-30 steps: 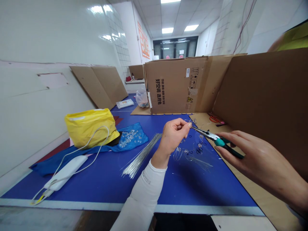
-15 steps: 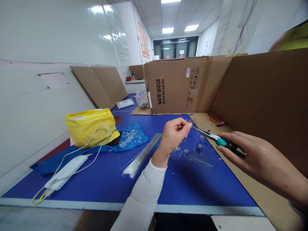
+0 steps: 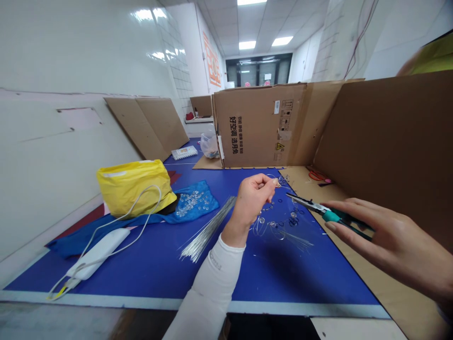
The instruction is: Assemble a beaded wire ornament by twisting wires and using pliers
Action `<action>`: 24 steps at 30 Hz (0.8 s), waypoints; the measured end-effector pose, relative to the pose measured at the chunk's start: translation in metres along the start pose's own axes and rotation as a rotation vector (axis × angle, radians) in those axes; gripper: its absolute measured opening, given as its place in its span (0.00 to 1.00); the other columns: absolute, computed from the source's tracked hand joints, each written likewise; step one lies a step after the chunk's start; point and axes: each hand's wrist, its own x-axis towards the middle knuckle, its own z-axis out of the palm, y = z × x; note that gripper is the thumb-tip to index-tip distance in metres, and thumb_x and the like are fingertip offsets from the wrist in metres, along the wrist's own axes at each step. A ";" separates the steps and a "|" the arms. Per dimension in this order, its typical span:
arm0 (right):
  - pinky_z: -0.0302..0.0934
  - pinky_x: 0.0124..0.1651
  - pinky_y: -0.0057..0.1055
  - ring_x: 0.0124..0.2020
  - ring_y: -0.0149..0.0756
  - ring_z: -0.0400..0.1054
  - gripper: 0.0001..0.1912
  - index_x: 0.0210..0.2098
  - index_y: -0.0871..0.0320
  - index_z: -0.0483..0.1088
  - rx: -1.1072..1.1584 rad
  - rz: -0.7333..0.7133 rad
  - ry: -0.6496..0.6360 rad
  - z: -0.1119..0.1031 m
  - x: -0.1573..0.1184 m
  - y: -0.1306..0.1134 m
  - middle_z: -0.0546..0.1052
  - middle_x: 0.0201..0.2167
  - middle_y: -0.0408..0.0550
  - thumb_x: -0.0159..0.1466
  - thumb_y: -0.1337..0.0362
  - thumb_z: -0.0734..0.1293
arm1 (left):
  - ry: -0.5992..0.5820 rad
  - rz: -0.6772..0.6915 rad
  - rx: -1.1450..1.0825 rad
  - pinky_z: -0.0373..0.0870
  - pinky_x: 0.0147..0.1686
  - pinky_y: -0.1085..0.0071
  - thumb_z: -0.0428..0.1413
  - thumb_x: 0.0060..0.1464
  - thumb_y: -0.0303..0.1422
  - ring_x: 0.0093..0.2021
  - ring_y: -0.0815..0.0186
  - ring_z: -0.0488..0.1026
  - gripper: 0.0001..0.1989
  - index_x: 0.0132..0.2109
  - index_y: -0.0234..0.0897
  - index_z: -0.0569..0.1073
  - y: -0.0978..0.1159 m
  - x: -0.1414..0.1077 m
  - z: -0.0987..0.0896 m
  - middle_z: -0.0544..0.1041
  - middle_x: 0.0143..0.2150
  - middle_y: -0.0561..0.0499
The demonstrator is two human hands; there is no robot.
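Note:
My left hand (image 3: 252, 202) is closed in a pinch over the middle of the table, holding a thin wire (image 3: 285, 187) whose loop and end stick out past the fingertips. In my right hand (image 3: 391, 238) are pliers (image 3: 331, 216) with green and black handles. Their narrow jaws point left, a short gap away from the wire. Below the hands lie dark rings, clear beads and bent wire pieces (image 3: 293, 218), along with a small spread of thin wires (image 3: 297, 240). Left of my left forearm is a bundle of straight wires (image 3: 208, 231).
Clear beads (image 3: 193, 202) rest on a blue cloth (image 3: 210, 193) beside a yellow bag (image 3: 136, 186). A white power strip (image 3: 99, 252) with a cable lies front left. A cardboard box (image 3: 258, 125) and panel (image 3: 385, 141) wall the back and right. Red-handled scissors (image 3: 316, 176) lie near the panel.
The pliers have drawn back right and slightly down, away from my left fingertips. My left hand has turned slightly and moved a little left, still pinching the wire.

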 end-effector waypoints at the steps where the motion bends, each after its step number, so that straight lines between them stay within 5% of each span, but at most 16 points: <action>1: 0.76 0.36 0.34 0.38 0.41 0.81 0.21 0.52 0.48 0.79 0.013 0.012 -0.006 -0.001 -0.002 0.001 0.84 0.45 0.47 0.71 0.44 0.64 | 0.004 -0.014 -0.010 0.55 0.20 0.77 0.63 0.54 0.43 0.18 0.76 0.59 0.17 0.27 0.36 0.71 0.001 0.000 0.000 0.67 0.18 0.58; 15: 0.73 0.32 0.35 0.39 0.43 0.79 0.23 0.53 0.45 0.79 0.087 0.125 0.003 -0.004 -0.007 0.015 0.83 0.46 0.48 0.67 0.41 0.66 | -0.181 -0.234 -0.218 0.65 0.25 0.77 0.65 0.54 0.41 0.14 0.82 0.50 0.15 0.29 0.33 0.75 0.005 0.003 -0.009 0.61 0.15 0.63; 24: 0.73 0.39 0.37 0.42 0.44 0.79 0.21 0.54 0.44 0.77 0.060 0.082 0.024 -0.005 -0.009 0.017 0.82 0.48 0.47 0.68 0.43 0.66 | -0.189 -0.251 -0.244 0.65 0.24 0.77 0.65 0.53 0.40 0.14 0.82 0.50 0.15 0.28 0.32 0.75 0.006 0.004 -0.008 0.60 0.14 0.63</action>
